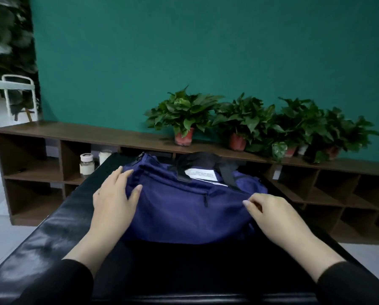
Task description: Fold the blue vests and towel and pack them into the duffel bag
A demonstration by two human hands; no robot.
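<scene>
A navy blue duffel bag (179, 208) lies on a black padded bench (52, 236), its black handles (206, 161) and a white tag (202, 174) on top. My left hand (113, 197) rests flat on the bag's left end, fingers straight. My right hand (272, 214) lies at the bag's right side with fingers curled, fingertips on the fabric near the zipper line; I cannot tell whether it pinches anything. No vests or towel show outside the bag.
A low brown shelf unit (96, 137) runs along the green wall behind the bench, with potted plants (184, 119) on top and two jars (86, 164) in a compartment. A white metal rack (19, 84) stands at far left.
</scene>
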